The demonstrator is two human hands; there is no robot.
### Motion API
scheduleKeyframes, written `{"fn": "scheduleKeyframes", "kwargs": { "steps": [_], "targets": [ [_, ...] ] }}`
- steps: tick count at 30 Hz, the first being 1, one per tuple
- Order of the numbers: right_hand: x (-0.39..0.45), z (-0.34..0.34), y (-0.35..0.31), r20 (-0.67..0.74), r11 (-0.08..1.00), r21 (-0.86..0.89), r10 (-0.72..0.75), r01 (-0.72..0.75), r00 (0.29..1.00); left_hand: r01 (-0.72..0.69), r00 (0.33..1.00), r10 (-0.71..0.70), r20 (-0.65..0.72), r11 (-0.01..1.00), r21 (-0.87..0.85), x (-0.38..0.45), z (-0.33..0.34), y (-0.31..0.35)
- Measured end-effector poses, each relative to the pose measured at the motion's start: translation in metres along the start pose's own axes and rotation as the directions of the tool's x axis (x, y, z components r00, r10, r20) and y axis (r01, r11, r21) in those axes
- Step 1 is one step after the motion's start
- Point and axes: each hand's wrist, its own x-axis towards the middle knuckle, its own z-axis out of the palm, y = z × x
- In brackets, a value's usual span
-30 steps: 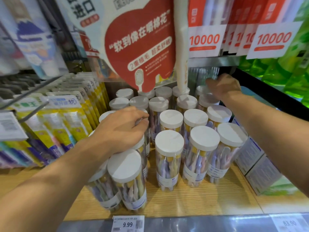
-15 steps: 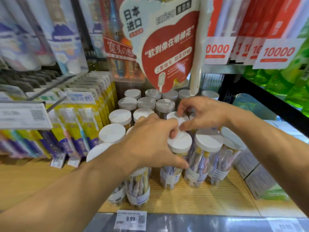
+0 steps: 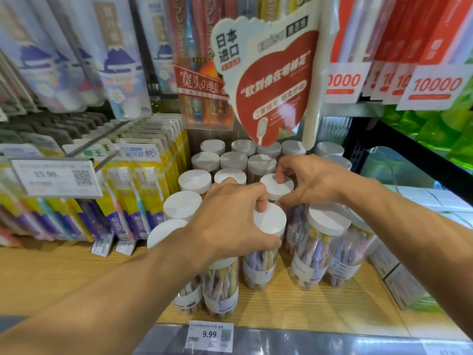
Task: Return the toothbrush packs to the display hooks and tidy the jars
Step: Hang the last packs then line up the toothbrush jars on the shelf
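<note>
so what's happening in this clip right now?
A person is tidying clear white-lidded jars of toothbrushes on a wooden shop shelf. The left hand grips the lid of a front-row jar, thumb on the near side and fingers curled over the top. The right hand pinches the lid of the jar behind it. Both jars stand upright among the cluster. Yellow toothbrush packs hang on hooks to the left, untouched, and a 9.99 price tag sits on the shelf edge.
</note>
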Motion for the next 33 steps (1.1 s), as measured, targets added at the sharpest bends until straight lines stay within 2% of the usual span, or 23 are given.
{"fn": "scheduleKeyframes", "kwargs": {
  "steps": [4, 9, 21, 24, 26, 28, 31, 33],
  "targets": [
    [0.001, 0.004, 0.000, -0.049, 0.998, 0.060, -0.024, 0.027, 0.998, -0.021, 0.999, 0.022, -0.028, 0.999, 0.039, 0.001, 0.002, -0.006],
    [-0.001, 0.017, -0.003, -0.083, 0.992, 0.101, -0.071, 0.079, 0.994, -0.015, 1.000, 0.014, 0.009, 0.997, 0.082, 0.003, 0.001, -0.006],
    [-0.005, 0.016, -0.018, -0.100, 0.980, -0.199, -0.037, 0.016, 0.994, -0.004, 1.000, 0.003, 0.016, 0.997, 0.079, 0.003, 0.001, -0.013],
    [-0.007, 0.012, -0.018, -0.094, 0.991, -0.125, -0.056, 0.044, 0.994, -0.031, 0.999, 0.029, 0.021, 0.996, 0.089, 0.003, 0.001, -0.014],
    [-0.007, 0.006, -0.014, -0.067, 0.999, 0.046, -0.009, 0.012, 0.998, -0.049, 0.998, 0.047, 0.030, 0.996, 0.075, 0.003, 0.001, -0.015],
    [-0.003, 0.003, -0.009, -0.115, 0.975, 0.214, 0.079, -0.053, 0.990, -0.061, 0.998, 0.059, 0.028, 0.997, 0.042, 0.005, 0.001, -0.017],
    [0.012, -0.002, -0.015, -0.244, 0.975, 0.212, 0.120, -0.067, 0.962, -0.074, 0.997, 0.074, -0.037, 0.997, 0.009, 0.007, 0.003, -0.021],
    [0.034, -0.004, -0.019, -0.206, 0.980, 0.188, 0.107, -0.068, 0.973, -0.053, 0.996, 0.054, -0.073, 0.999, 0.007, 0.009, 0.005, -0.025]
  ]
}}
